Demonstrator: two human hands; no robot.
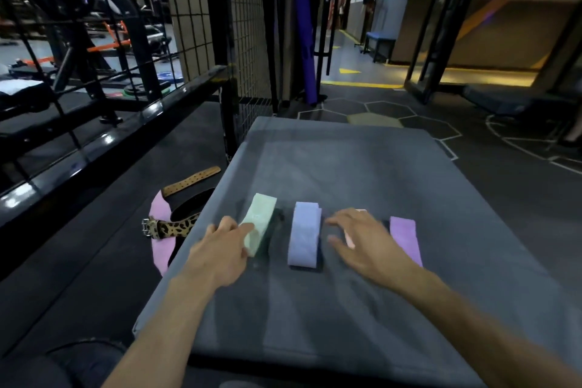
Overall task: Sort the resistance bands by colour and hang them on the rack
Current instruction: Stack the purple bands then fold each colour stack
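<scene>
On the grey mat, the right hand is covering most of a pale pink band, leaving only slivers showing. Motion blur is softening both hands; the left hand is overlapping the mint band's near end. The mat's near edge is running out of frame.

— Where are the hands?
— Both bare forearms reach forward from the near edge. The left hand lies palm down, fingers curled at its far right.
— The other?
— The right hand hovers flat, fingers spread, blurred.
</scene>
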